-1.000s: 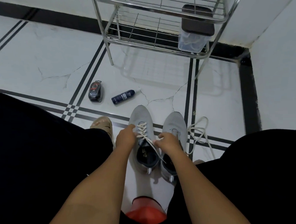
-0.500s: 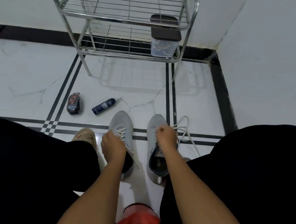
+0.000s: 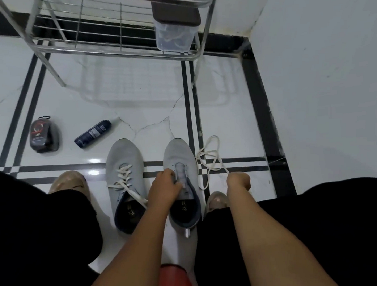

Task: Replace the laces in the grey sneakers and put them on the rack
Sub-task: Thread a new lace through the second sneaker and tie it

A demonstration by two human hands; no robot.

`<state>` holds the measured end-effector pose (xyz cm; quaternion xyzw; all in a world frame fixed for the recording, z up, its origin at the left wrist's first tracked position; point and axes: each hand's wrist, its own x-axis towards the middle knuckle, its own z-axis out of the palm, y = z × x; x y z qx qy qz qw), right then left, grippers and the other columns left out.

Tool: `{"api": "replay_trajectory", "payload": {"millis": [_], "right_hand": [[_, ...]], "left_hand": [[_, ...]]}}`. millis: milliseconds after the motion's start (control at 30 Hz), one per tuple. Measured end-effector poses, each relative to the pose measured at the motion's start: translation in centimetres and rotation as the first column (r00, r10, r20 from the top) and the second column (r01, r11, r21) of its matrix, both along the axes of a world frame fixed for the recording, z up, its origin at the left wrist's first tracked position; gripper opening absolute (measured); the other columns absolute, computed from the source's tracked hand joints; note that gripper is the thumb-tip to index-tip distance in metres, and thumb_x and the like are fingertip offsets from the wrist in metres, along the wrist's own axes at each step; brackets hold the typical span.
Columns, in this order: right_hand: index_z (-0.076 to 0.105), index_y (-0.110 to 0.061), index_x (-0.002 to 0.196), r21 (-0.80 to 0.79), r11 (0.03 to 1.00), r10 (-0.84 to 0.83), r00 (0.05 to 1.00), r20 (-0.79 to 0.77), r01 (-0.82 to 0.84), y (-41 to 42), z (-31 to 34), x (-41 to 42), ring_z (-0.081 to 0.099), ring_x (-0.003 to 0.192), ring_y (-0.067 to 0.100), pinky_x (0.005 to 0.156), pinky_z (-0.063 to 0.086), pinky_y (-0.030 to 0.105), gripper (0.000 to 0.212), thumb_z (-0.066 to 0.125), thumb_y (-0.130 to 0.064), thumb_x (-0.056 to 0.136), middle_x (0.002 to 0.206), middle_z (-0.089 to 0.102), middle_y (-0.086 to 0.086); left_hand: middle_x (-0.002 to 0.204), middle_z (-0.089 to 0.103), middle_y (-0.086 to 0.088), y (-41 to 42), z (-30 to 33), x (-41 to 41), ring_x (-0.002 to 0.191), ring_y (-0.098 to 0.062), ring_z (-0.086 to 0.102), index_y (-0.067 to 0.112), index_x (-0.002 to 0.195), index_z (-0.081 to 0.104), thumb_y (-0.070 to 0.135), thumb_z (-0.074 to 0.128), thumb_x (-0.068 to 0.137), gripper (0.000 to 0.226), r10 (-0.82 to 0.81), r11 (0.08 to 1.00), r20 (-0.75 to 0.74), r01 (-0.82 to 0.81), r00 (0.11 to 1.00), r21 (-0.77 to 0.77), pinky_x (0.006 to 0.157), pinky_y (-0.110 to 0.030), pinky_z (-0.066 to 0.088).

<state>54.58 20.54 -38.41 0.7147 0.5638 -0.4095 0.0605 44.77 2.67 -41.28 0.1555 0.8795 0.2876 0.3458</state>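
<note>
Two grey sneakers stand side by side on the white tiled floor between my knees. The left sneaker (image 3: 123,166) carries a white lace with loose ends. The right sneaker (image 3: 179,156) has bare eyelets. My left hand (image 3: 163,185) grips the right sneaker at its tongue and eyelet edge. A loose white lace (image 3: 208,159) lies on the floor to the right of that shoe. My right hand (image 3: 238,180) pinches one end of it. The metal wire rack (image 3: 117,52) stands at the back.
A clear plastic box with a dark lid (image 3: 174,32) sits on the rack's lower shelf. A shoe-polish sponge (image 3: 43,135) and a dark blue spray bottle (image 3: 93,133) lie on the floor at the left. A white wall (image 3: 322,81) closes the right side. A red stool (image 3: 173,279) shows below.
My left hand left the laced left sneaker and took hold of the right sneaker. My right hand left the right sneaker and moved right to the loose lace.
</note>
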Motion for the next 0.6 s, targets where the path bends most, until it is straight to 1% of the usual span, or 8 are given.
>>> {"api": "replay_trajectory", "payload": {"millis": [100, 133, 233, 333, 400, 500, 533, 600], "right_hand": [[0.059, 0.001, 0.119, 0.02, 0.986, 0.153, 0.952, 0.266, -0.164, 2.9, -1.6, 0.1, 0.06, 0.111, 0.033, 0.07, 0.044, 0.033, 0.027, 0.054, -0.01, 0.094, 0.123, 0.061, 0.017], [0.058, -0.002, 0.117, -0.001, 0.977, 0.204, 0.926, 0.318, -0.215, 3.6, -2.2, 0.4, 0.06, 0.109, 0.033, 0.07, 0.044, 0.032, 0.027, 0.057, -0.011, 0.092, 0.121, 0.061, 0.016], [0.057, -0.007, 0.117, -0.011, 0.942, 0.314, 0.872, 0.376, -0.335, 3.7, -4.6, 2.5, 0.057, 0.108, 0.034, 0.075, 0.048, 0.034, 0.032, 0.06, -0.014, 0.086, 0.12, 0.056, 0.015], [0.056, -0.007, 0.118, -0.019, 0.926, 0.353, 0.847, 0.397, -0.377, 3.0, -6.5, 4.1, 0.054, 0.11, 0.034, 0.081, 0.05, 0.037, 0.033, 0.06, -0.016, 0.087, 0.122, 0.051, 0.016], [0.058, -0.005, 0.116, 0.003, 0.922, 0.355, 0.849, 0.391, -0.386, 2.6, -6.9, 4.2, 0.056, 0.109, 0.034, 0.083, 0.051, 0.038, 0.029, 0.059, -0.014, 0.088, 0.121, 0.054, 0.016], [0.054, -0.003, 0.115, 0.075, 0.948, 0.275, 0.918, 0.286, -0.308, 2.7, -6.5, 3.4, 0.06, 0.105, 0.035, 0.075, 0.05, 0.034, 0.029, 0.058, -0.01, 0.088, 0.116, 0.061, 0.016], [0.053, -0.003, 0.116, 0.089, 0.95, 0.267, 0.928, 0.259, -0.298, 2.9, -6.3, 2.9, 0.061, 0.104, 0.034, 0.072, 0.048, 0.033, 0.03, 0.059, -0.01, 0.088, 0.116, 0.061, 0.016], [0.052, -0.005, 0.12, 0.061, 0.937, 0.32, 0.913, 0.253, -0.345, 3.0, -5.8, 2.4, 0.061, 0.104, 0.033, 0.069, 0.047, 0.031, 0.035, 0.061, -0.012, 0.087, 0.117, 0.06, 0.014]], "left_hand": [[0.105, 0.055, -0.003, 0.2, -0.2, -0.4, 0.087, -0.022, 0.056, 0.019, 0.105, 0.052, 0.024, 0.061, 0.083, 0.025, 0.075, 0.997, -0.016, -0.076, 0.997, -0.02, 0.074, -0.034, 0.047], [0.104, 0.055, -0.002, 0.2, -0.3, -0.4, 0.086, -0.021, 0.055, 0.019, 0.105, 0.052, 0.024, 0.06, 0.084, 0.024, 0.096, 0.995, -0.024, -0.097, 0.995, -0.03, 0.072, -0.033, 0.045], [0.104, 0.057, -0.001, -0.2, -0.6, -0.3, 0.088, -0.02, 0.055, 0.019, 0.104, 0.054, 0.024, 0.06, 0.085, 0.021, 0.134, 0.99, -0.052, -0.136, 0.99, -0.033, 0.074, -0.034, 0.047], [0.108, 0.057, -0.002, -0.3, -0.9, -0.3, 0.092, -0.02, 0.057, 0.018, 0.104, 0.057, 0.026, 0.061, 0.087, 0.019, 0.13, 0.99, -0.089, -0.134, 0.988, -0.039, 0.08, -0.036, 0.049], [0.111, 0.057, -0.003, -0.3, -1.0, -0.3, 0.095, -0.021, 0.057, 0.017, 0.106, 0.059, 0.027, 0.062, 0.088, 0.021, 0.133, 0.989, -0.093, -0.137, 0.987, -0.046, 0.082, -0.036, 0.049], [0.112, 0.057, -0.004, -0.2, -1.0, -0.3, 0.095, -0.021, 0.057, 0.016, 0.107, 0.059, 0.028, 0.062, 0.089, 0.022, 0.135, 0.989, -0.093, -0.14, 0.986, -0.051, 0.082, -0.037, 0.049], [0.112, 0.057, -0.005, -0.2, -0.9, -0.4, 0.094, -0.021, 0.057, 0.016, 0.107, 0.059, 0.028, 0.062, 0.089, 0.022, 0.138, 0.988, -0.09, -0.143, 0.986, -0.051, 0.082, -0.037, 0.049], [0.113, 0.057, -0.005, -0.1, -0.7, -0.3, 0.095, -0.022, 0.058, 0.015, 0.109, 0.059, 0.028, 0.061, 0.089, 0.023, 0.14, 0.988, -0.084, -0.145, 0.987, -0.056, 0.083, -0.037, 0.049]]}}
